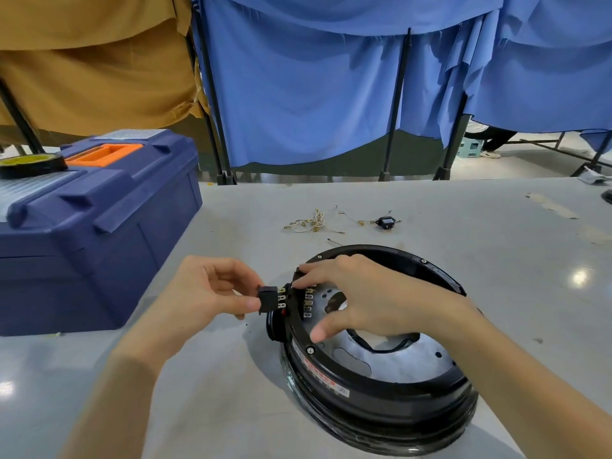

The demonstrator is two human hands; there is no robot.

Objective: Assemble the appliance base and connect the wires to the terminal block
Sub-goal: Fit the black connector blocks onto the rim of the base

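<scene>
A round black appliance base [381, 402] with a metal inner plate lies on the grey table [231, 376]. My left hand [205, 296] pinches a small black terminal block [269, 298] with brass tabs, just outside the base's left rim. My right hand [361, 293] reaches over the rim, its fingertips on a black part at the rim's edge and its thumb hanging over the metal plate. A row of brass terminals [309, 303] shows inside the rim. A bundle of thin wires with brass lugs [314, 223] lies further back on the table.
A blue toolbox [92, 226] with an orange handle stands at the left, with a tape roll [31, 164] on its lid. A small black switch part [385, 222] lies beside the wires. Blue and tan curtains hang behind the table's far edge.
</scene>
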